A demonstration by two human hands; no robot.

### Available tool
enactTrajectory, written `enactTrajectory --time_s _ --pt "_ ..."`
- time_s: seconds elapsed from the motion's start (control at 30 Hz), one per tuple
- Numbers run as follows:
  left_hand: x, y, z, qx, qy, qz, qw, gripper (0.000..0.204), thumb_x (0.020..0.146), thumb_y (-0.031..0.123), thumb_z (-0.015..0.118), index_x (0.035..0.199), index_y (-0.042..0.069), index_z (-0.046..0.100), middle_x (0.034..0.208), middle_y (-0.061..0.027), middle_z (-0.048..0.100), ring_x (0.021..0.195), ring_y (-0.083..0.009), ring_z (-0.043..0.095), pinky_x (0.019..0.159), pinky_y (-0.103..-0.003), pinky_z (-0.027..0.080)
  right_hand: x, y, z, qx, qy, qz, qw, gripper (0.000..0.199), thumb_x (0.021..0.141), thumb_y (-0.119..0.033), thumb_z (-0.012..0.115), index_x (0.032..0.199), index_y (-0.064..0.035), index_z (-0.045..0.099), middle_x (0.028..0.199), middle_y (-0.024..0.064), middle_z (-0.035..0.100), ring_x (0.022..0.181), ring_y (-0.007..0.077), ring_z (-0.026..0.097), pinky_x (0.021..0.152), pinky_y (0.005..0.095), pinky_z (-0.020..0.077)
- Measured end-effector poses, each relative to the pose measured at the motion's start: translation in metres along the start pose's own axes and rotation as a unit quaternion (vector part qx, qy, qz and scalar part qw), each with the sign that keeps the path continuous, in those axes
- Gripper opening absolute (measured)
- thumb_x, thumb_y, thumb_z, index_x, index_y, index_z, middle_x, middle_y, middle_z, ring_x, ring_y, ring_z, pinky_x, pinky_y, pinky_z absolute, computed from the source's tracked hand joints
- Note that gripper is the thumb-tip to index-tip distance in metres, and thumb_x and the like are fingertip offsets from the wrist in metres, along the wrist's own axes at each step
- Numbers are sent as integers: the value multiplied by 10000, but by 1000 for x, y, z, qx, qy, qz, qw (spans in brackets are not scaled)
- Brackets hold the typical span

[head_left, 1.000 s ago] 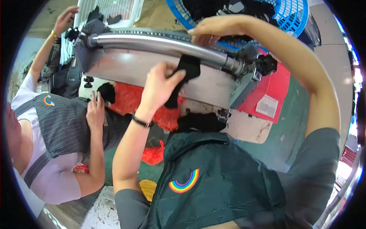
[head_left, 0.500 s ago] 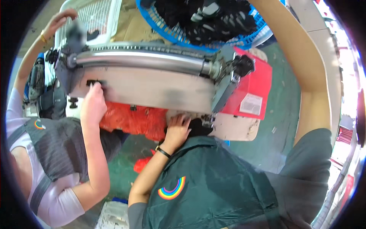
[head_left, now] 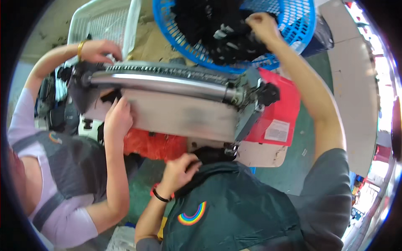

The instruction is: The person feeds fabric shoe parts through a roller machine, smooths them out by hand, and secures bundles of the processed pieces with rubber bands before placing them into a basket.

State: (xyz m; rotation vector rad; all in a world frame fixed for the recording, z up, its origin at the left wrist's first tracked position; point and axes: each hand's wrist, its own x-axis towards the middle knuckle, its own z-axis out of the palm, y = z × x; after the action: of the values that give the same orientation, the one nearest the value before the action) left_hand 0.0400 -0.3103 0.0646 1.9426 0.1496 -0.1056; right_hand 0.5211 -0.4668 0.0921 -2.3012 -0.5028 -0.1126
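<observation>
**Right hand goes up to basket, left hand drops below machine**

The right hand [head_left: 261,23] left the roller [head_left: 167,83] and now reaches into the black pieces [head_left: 217,29] in the blue basket [head_left: 293,25] at 1 o'clock. The left hand [head_left: 180,167] came down from the roller to the dark cloth [head_left: 211,154] under the machine, near 6 o'clock.

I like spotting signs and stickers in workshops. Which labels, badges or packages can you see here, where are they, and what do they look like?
Paper label: white rectangle with small dark print, stuck on the red bin right of the machine.
Rainbow badge: arched, multicoloured, on the dark green apron at the bottom.
Second rainbow badge: smaller, on the grey apron of the co-worker at left.
No screens or signs are visible.
</observation>
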Motion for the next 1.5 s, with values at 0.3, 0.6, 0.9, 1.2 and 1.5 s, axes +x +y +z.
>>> enactTrajectory --time_s 0.3,0.6,0.9,1.2,1.5 --pt "78 34 -55 -193 65 -167 965 250 909 141 691 967 -90 617 695 -98 657 557 -163 653 509 -304 509 -79 -136 29 13 -598 19 801 457 962 -460 576 1085 -34 692 998 69 664 905 156 615 820 303 515" --pt "24 2 -23 -126 231 -102 960 262 926 70 664 1162 16 562 782 -74 675 614 -129 653 553 -253 517 -45 -157 22 -53 -446 -66 891 393 778 -107 723 1141 35 679 833 105 682 678 184 609 597 326 486" --pt "19 -88 116 228 -77 180 954 390 781 130 702 1156 44 641 1176 -132 579 1092 -333 569 944 -426 486 4 -171 -69 -108 38 -392 913 226 756 -101 600 940 -1 683 901 210 691 869 398 662 791 426 523" --pt "22 -80 116 258 -71 166 949 417 731 202 770 1106 81 635 1101 -80 565 1064 -307 552 926 -440 442 -13 0 0 -345 -75 -273 895 392 795 -286 719 1150 -145 635 1139 77 600 1119 287 574 831 459 552" --pt "23 -83 108 181 -68 286 939 166 787 136 623 943 87 597 911 -69 622 904 -283 618 832 -402 499 -39 10 -42 -71 -27 -152 985 301 860 -263 683 1077 -54 696 969 153 711 901 260 694 817 365 533"
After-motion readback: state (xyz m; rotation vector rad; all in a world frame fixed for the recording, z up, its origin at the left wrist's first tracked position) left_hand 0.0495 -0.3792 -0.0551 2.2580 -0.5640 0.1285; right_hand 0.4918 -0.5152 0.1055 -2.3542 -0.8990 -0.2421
